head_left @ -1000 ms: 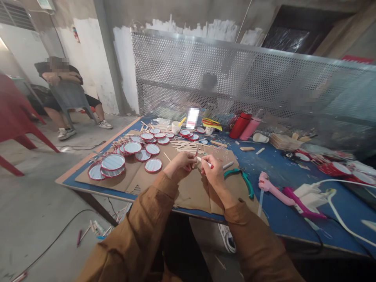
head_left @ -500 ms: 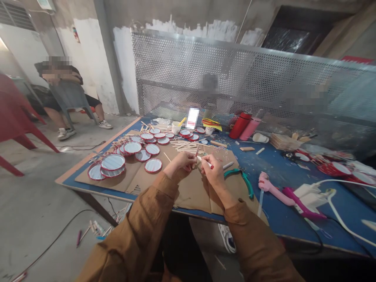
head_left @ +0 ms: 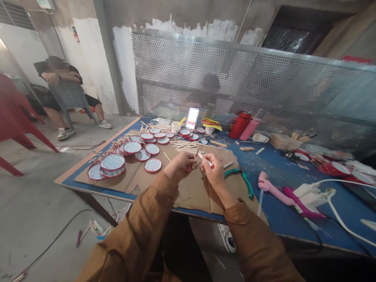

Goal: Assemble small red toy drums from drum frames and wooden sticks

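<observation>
My left hand [head_left: 182, 163] is closed, pinching a thin reddish stick [head_left: 197, 150] that points up from the fingertips. My right hand [head_left: 216, 169] grips a white marker pen [head_left: 209, 163] with a red end. The marker's tip is at the stick or very close to it; contact is too small to tell. Both hands are above a brown cardboard sheet [head_left: 188, 197]. Beyond them lies a pile of pale wooden sticks [head_left: 185, 146]. Green-handled pliers [head_left: 247, 183] and a grey pen-like thing [head_left: 228, 165] rest right of my right hand.
Several red-rimmed round discs [head_left: 132, 147] cover the left of the blue table [head_left: 279, 219]. A pink glue gun [head_left: 276, 190] and white plugs with cables [head_left: 311, 194] lie right. A red bottle [head_left: 240, 125] stands before the perforated metal screen [head_left: 176, 58]. A person sits at far left.
The marker has shifted slightly at the stick, its tip now a little higher. My left hand and the stick stay almost in place.
</observation>
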The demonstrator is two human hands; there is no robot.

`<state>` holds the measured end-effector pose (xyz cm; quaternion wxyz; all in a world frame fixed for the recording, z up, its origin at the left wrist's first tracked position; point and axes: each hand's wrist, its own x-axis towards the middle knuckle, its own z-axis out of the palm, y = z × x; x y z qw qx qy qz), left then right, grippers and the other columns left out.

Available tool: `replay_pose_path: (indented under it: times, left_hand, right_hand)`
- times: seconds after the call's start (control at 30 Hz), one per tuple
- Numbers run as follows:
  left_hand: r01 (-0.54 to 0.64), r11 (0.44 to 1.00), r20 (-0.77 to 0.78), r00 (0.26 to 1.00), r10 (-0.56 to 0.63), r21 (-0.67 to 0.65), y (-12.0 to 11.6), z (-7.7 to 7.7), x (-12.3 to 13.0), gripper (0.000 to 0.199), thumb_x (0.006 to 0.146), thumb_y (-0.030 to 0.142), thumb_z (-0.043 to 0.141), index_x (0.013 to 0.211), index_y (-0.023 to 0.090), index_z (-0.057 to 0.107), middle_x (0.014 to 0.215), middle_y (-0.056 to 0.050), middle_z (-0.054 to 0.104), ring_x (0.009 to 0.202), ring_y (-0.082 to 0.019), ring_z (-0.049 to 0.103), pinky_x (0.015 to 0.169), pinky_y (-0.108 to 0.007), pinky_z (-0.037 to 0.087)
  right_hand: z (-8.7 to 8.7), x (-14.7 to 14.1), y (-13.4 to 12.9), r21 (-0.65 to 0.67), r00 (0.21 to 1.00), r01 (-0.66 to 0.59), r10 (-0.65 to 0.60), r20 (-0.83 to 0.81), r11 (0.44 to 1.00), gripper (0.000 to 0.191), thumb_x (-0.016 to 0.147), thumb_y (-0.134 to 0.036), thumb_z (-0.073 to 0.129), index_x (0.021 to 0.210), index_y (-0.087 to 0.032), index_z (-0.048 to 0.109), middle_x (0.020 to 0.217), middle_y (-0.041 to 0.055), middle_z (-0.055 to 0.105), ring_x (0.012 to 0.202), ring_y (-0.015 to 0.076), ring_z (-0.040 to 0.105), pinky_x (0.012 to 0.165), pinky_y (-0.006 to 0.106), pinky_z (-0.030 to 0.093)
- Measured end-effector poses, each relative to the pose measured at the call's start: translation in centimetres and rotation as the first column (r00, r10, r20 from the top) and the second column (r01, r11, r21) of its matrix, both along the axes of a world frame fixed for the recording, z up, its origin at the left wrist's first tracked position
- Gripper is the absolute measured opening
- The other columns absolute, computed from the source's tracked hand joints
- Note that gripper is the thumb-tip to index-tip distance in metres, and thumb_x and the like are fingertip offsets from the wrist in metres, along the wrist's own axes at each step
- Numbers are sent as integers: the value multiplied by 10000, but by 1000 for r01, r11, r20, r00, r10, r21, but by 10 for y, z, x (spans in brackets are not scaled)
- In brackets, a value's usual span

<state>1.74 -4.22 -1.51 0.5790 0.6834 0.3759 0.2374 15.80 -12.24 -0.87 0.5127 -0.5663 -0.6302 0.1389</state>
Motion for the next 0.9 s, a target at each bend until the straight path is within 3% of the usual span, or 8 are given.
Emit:
replay_pose_path:
  times: [0.43,0.9]
  left_hand:
    - [36,999,2,999,-36,-10,2,-1,0,135,768,194,574,657,127,535,507,27,550,406,-59,496,436,-168,405]
    - [-1,1000,-6,1000,1,-23,-1,2,1,104,760,161,565,667,120,542,495,35,543,390,-51,491,421,-149,393]
  right_hand:
    - [2,-1,-1,-10,999,-34,34,2,999,211,838,-401,481,786,-209,550,557,-30,576,430,119,552,474,224,449]
    - [0,-1,-2,-40,998,-56,57,19,998,205,847,-402,476,787,-218,543,570,-33,570,448,127,569,485,228,456]
